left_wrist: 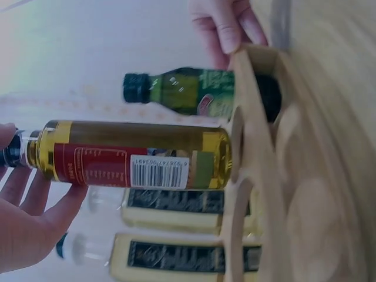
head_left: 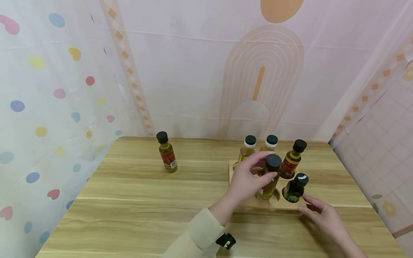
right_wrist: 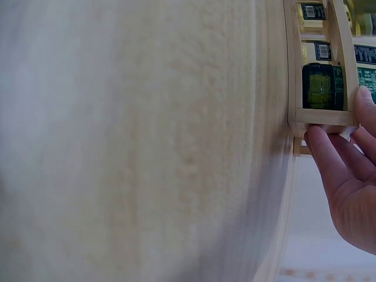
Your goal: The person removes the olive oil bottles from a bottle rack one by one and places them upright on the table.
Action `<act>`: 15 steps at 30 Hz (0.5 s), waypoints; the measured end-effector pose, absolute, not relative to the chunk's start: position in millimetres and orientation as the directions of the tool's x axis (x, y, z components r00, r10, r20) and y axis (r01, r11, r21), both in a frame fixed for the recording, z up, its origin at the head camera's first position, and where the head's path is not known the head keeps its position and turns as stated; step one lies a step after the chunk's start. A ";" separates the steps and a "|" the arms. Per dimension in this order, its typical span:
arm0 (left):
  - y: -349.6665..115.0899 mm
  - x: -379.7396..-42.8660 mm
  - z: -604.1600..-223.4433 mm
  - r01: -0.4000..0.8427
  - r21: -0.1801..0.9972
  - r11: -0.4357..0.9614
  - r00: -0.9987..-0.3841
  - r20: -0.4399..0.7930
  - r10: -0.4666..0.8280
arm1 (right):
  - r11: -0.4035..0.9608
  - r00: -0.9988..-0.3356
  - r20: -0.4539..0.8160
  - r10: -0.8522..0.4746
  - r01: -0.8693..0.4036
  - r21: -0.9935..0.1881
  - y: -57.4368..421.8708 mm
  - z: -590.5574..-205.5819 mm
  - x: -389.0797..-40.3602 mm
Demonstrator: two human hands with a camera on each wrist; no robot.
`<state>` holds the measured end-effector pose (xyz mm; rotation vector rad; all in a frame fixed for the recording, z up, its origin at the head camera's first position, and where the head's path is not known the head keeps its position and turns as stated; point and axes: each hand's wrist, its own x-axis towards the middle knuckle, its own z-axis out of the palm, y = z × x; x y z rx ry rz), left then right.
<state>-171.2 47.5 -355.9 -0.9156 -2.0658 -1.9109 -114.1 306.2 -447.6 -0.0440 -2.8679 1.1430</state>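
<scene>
My left hand [head_left: 246, 179] holds an oil bottle [head_left: 270, 182] with a black cap and red label by its neck and upper part. In the left wrist view its base is right at a round hole of a wooden bottle rack [left_wrist: 267, 176]. My right hand [head_left: 324, 216] grips the rack's front right corner, thumb at the upper board and fingers around the end. A dark green bottle [head_left: 293, 190] stands in the rack beside that hand. Behind it, a second red-labelled oil bottle [head_left: 289, 165] and two pale oil bottles, one at the left [head_left: 246, 153], sit in the rack's back row.
Another red-labelled oil bottle [head_left: 169, 157] stands alone on the wooden table [head_left: 135, 208], left of the rack. A patterned curtain [head_left: 187, 79] hangs behind the table's back edge, with more cloth at both sides. A black band-like object [head_left: 226, 240] lies by my left sleeve.
</scene>
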 end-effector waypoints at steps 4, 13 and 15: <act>33.0 -172.8 -352.3 0.534 0.844 -0.037 -0.796 0.517 0.315 | 0.723 -0.998 0.027 0.051 0.018 -0.690 306.1 -447.3 -113.6; -4.4 -164.7 -330.7 0.482 0.875 -0.052 -0.839 0.477 0.263 | 0.709 -0.999 0.030 0.044 0.009 -0.706 306.7 -446.8 -113.8; -12.2 -161.4 -325.5 0.482 0.875 -0.049 -0.841 0.478 0.255 | 0.705 -0.999 0.024 0.036 0.008 -0.709 307.1 -446.5 -114.1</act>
